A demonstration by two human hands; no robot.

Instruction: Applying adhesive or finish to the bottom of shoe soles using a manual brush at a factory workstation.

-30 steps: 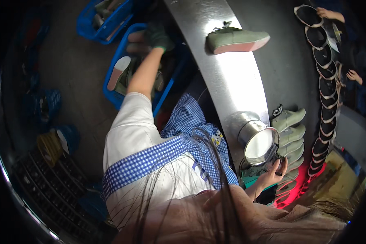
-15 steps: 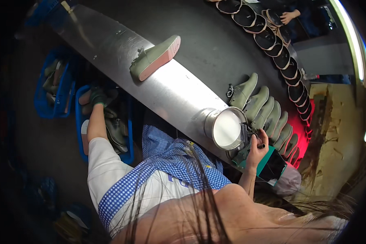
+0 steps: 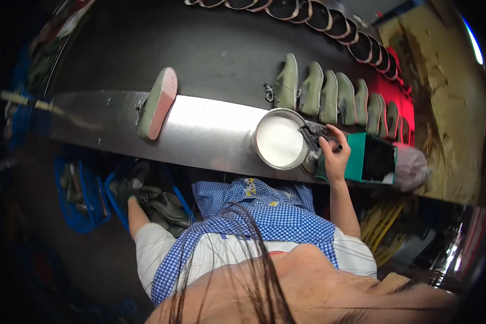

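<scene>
Containing white material (image 3: pixel 279 141), metal pot (image 3: pixel 254 147) is set near frame centre on surface (image 3: pixel 216 129). Dark handle (image 3: pixel 338 147) beside it is held in right hand (image 3: pixel 337 161), grip closed round it. Blue basket (image 3: pixel 112 201), lower left, is loaded with shoes (image 3: pixel 170 208); left hand (image 3: pixel 123 188) is inside, grip state can't be told. Green box (image 3: pixel 355 156), right: dark contents (image 3: pixel 378 161) held.

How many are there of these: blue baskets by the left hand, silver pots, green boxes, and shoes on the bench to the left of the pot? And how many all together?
Blue baskets by the left hand: 2
Silver pot: 1
Green box: 1
Shoe left of the pot: 1
Total: 5
</scene>
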